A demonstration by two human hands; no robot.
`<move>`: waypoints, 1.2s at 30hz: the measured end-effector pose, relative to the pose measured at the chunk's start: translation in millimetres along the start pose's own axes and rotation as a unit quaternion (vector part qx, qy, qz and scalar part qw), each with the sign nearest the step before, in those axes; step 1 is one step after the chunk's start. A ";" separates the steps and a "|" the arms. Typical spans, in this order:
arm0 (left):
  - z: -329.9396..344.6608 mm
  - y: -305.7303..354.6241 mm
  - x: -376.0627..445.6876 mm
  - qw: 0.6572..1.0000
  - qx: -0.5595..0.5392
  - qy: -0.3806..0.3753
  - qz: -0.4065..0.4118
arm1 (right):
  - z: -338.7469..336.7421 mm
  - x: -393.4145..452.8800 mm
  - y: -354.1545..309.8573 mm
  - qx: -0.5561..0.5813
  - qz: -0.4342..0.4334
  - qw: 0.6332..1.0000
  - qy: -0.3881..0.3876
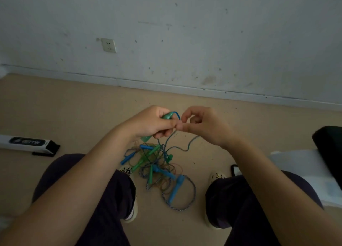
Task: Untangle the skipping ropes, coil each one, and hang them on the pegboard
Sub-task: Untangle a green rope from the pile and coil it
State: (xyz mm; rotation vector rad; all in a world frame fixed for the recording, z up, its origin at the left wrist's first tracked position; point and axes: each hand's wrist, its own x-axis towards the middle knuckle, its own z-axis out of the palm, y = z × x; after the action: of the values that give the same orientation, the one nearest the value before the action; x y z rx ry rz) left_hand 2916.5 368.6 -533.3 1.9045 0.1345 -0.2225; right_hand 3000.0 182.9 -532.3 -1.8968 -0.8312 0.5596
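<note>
— Head view, from the left: why is the left hand (151, 124) curled round that green handle (167, 115)?
— To anchor it, I'd judge, while the right hand (201, 124) pinches its blue cord (178, 116).
— And the other ropes?
— Tangled pile (159, 168) on the floor (74, 107) between 2 shoes. I count roughly 4 blue handles, 3 green; no pegboard visible.

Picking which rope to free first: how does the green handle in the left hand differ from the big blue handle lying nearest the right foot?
The green handle is lifted off the floor, gripped by the left hand; the blue handle lies untouched on the floor. A blue cord leaves the green one; the blue one sits inside a braided rope loop. Both connect into the same tangle.
</note>
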 end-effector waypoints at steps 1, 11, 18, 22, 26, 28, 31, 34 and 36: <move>2.3 -1.5 -3.8 1.000 0.011 -0.006 -0.003 | 0.0 -3.8 -0.8 -0.019 0.002 1.000 -0.008; 0.8 -36.1 -50.6 0.994 0.016 0.097 -0.037 | -17.0 -39.1 14.1 -0.054 0.031 0.988 0.143; 14.1 6.2 -60.6 0.989 -0.052 0.131 0.038 | 7.1 -58.7 -22.3 0.154 -0.021 0.987 0.033; 12.1 49.1 -63.7 0.986 -0.045 0.133 0.093 | 1.5 -64.0 -56.2 0.190 -0.055 0.980 -0.002; 3.7 92.5 -62.6 0.980 -0.028 0.130 0.149 | -6.2 -57.8 -80.1 0.200 -0.118 0.971 0.055; -1.2 108.5 -61.3 0.976 -0.026 0.131 0.170 | -13.1 -54.7 -91.3 0.220 -0.138 0.963 0.072; -6.3 112.6 -59.3 0.979 -0.023 0.112 0.167 | -24.4 -51.7 -100.9 0.147 -0.117 0.977 0.100; -5.9 90.8 -58.5 0.989 0.044 0.087 0.114 | -28.5 -50.9 -96.5 -0.041 -0.079 0.993 0.081; -6.1 68.9 -58.3 0.991 0.051 0.086 0.086 | -28.1 -50.5 -86.0 -0.077 -0.064 0.993 0.068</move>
State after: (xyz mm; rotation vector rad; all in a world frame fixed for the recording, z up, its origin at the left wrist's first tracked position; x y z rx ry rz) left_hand 2874.1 352.0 -455.1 2.0236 0.0748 0.0531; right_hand 2959.0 155.5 -441.2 -1.9812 -0.9200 0.2909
